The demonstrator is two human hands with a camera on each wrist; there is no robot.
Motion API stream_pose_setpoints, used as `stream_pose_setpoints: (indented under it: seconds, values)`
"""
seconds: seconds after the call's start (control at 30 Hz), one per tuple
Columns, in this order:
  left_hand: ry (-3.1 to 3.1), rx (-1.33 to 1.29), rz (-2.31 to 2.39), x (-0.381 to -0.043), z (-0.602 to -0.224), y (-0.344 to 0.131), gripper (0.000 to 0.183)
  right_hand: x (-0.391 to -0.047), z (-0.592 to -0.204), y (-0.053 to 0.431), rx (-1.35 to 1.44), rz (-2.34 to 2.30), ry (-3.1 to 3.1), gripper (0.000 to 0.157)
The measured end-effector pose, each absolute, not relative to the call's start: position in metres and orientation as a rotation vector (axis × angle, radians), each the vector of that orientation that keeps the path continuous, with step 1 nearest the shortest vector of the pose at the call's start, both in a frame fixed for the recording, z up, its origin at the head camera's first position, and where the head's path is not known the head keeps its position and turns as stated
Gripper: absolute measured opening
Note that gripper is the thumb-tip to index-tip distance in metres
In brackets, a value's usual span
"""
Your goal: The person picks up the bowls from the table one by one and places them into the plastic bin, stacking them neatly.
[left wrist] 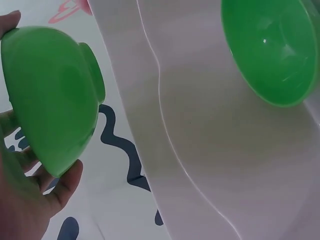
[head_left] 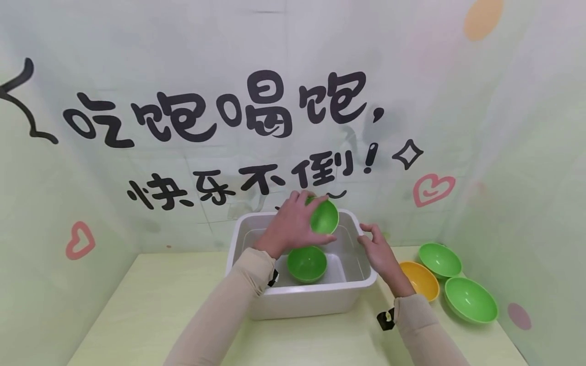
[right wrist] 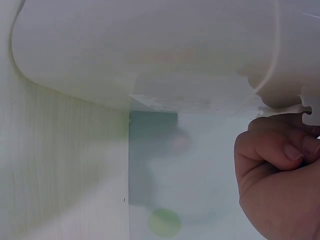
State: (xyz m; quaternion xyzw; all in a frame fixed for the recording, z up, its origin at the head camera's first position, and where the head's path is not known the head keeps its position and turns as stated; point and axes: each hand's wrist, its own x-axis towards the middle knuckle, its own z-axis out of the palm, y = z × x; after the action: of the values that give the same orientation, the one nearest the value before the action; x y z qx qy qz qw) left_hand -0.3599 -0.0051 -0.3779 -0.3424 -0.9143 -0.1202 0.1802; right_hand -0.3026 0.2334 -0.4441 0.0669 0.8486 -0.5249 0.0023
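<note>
A green bowl (head_left: 325, 217) is held on its side above the back of a white plastic tub (head_left: 306, 301). My left hand (head_left: 295, 223) grips that bowl by its rim; in the left wrist view the held bowl (left wrist: 52, 95) shows its outer side and foot, with fingers and thumb around the edge. A second green bowl (head_left: 307, 265) sits inside the tub. At the tub's right side, my right hand (head_left: 377, 254) grips the rim with curled fingers. The right wrist view shows this hand (right wrist: 280, 165) against the tub's outer wall (right wrist: 150, 55).
Right of the tub, on the pale wooden table (head_left: 160, 300), are an orange bowl (head_left: 421, 280), a green bowl (head_left: 440, 260) and another green bowl (head_left: 471, 300). Behind the tub rises a wall (head_left: 206, 46) with black lettering. Side walls enclose the table.
</note>
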Motion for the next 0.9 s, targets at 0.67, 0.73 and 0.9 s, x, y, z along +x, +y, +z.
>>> stream_pose_setpoints:
  seconds: [0.67,0.73,0.9]
  values:
    - [-2.693,-0.893,-0.424,-0.357,-0.393,-0.01,0.1,-0.297,-0.445,0.236,0.204,-1.667,2.687,0.048]
    - [-2.71,-0.901,-0.428,-0.356,-0.394,-0.01,0.099,-0.297,-0.445,0.236,0.202,-1.671,2.687,0.048]
    - [-2.766,-0.938,-0.426,-0.353,-0.397,-0.012,0.098,-0.297,-0.446,0.235,0.189,-1.676,2.682,0.048]
